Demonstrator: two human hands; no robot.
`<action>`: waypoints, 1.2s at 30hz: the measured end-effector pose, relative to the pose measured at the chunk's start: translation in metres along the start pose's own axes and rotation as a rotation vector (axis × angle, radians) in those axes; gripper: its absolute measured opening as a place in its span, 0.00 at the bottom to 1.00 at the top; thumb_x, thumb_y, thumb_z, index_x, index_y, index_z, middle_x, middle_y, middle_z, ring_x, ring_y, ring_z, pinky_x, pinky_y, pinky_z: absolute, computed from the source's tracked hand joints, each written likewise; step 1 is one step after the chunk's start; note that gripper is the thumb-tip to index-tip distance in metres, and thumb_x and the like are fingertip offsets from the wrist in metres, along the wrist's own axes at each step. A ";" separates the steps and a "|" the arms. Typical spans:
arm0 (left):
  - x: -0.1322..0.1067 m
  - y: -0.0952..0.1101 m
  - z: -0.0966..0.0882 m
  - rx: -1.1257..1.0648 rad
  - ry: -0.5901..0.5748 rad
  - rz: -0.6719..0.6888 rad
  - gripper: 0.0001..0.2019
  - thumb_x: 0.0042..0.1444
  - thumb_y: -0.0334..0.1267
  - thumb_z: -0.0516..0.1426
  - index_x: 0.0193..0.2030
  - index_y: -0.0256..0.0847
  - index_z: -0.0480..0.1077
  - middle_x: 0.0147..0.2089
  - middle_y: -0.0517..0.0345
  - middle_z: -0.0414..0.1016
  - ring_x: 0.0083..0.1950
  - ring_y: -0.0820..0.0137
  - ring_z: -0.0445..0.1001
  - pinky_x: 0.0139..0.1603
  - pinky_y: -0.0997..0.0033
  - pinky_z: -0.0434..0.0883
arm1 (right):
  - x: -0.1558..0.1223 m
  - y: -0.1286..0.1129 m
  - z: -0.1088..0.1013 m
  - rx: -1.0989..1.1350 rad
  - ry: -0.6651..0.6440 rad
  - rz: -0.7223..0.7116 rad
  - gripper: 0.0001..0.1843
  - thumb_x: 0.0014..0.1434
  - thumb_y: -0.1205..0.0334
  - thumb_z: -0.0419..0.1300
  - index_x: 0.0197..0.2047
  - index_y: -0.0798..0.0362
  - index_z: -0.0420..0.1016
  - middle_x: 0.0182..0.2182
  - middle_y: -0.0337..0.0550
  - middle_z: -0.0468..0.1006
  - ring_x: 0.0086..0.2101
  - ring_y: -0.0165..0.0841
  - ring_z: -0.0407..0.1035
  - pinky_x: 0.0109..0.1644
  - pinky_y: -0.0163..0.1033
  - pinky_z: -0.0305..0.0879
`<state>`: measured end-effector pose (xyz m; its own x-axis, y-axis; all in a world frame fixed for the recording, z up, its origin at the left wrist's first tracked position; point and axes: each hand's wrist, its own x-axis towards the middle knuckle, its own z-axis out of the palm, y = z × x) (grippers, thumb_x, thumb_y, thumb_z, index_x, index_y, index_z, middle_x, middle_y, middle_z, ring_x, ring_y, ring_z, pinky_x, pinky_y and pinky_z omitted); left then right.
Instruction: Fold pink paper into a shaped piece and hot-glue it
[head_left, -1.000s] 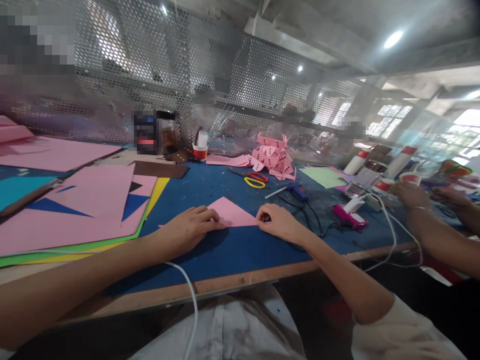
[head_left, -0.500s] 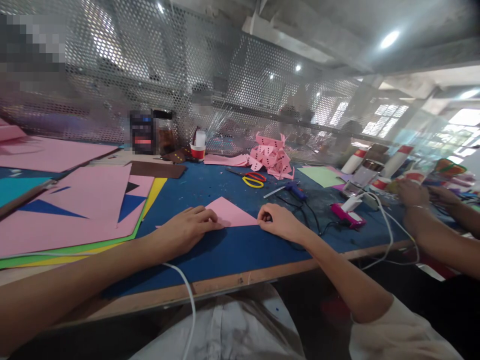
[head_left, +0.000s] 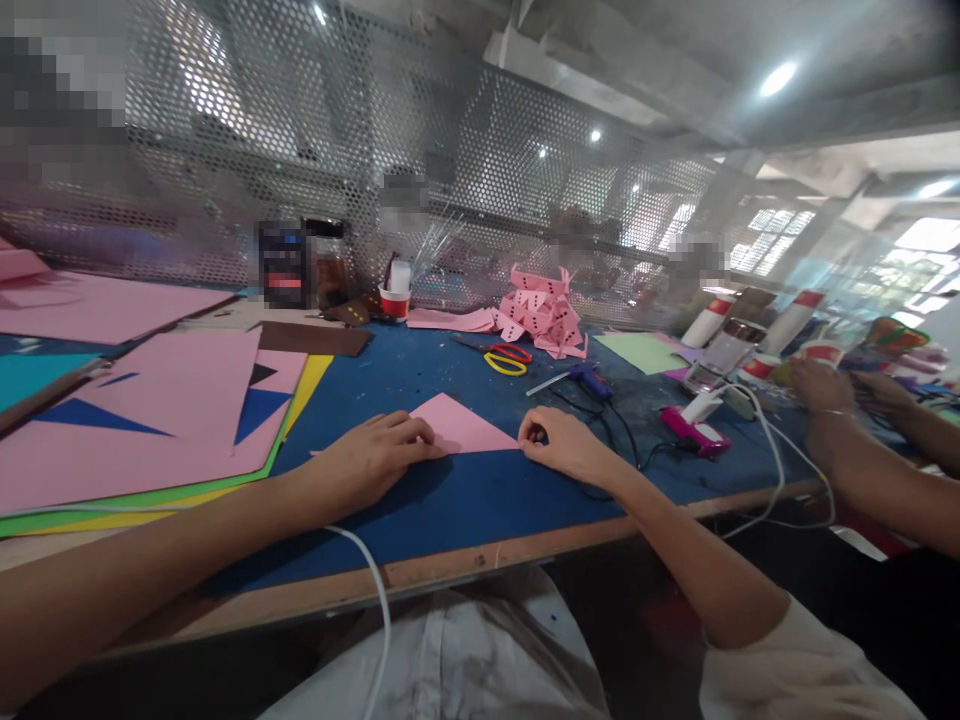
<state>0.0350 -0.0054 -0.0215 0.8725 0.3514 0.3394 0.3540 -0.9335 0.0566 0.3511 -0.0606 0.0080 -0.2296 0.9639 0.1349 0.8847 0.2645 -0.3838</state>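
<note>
A pink paper triangle (head_left: 466,428) lies on the blue table mat, its point facing away from me and its long edge toward me. My left hand (head_left: 386,455) rests over its left part, fingers bent and together, pressing on the near edge and hiding some of the sheet. At the right corner, my right hand (head_left: 559,442) has thumb and forefinger closed in a pinch on the tip. Beyond the triangle lie scissors (head_left: 508,360) with red and yellow handles and a blue glue gun (head_left: 591,380).
Stacked coloured sheets (head_left: 150,400) cover the left side. A pile of dotted pink paper pieces (head_left: 541,310) stands at the back, near a paper cup (head_left: 394,303). On the right are a magenta power strip (head_left: 696,432), white cables and another person's hands (head_left: 825,388).
Hardly anything differs. My right hand has shifted very slightly to the right along the triangle's corner, while my left hand stays in place on the paper.
</note>
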 end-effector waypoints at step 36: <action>0.002 0.003 -0.002 0.032 0.034 0.003 0.19 0.65 0.24 0.48 0.53 0.44 0.75 0.50 0.51 0.76 0.48 0.65 0.72 0.51 0.64 0.71 | 0.044 -0.062 0.025 0.132 -0.135 -0.233 0.04 0.61 0.64 0.62 0.39 0.53 0.78 0.34 0.39 0.79 0.33 0.29 0.70 0.36 0.33 0.59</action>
<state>0.0377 -0.0078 -0.0186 0.8620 0.3452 0.3713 0.3622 -0.9318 0.0253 0.2758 -0.0338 0.0154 -0.4799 0.8699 0.1142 0.7435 0.4723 -0.4735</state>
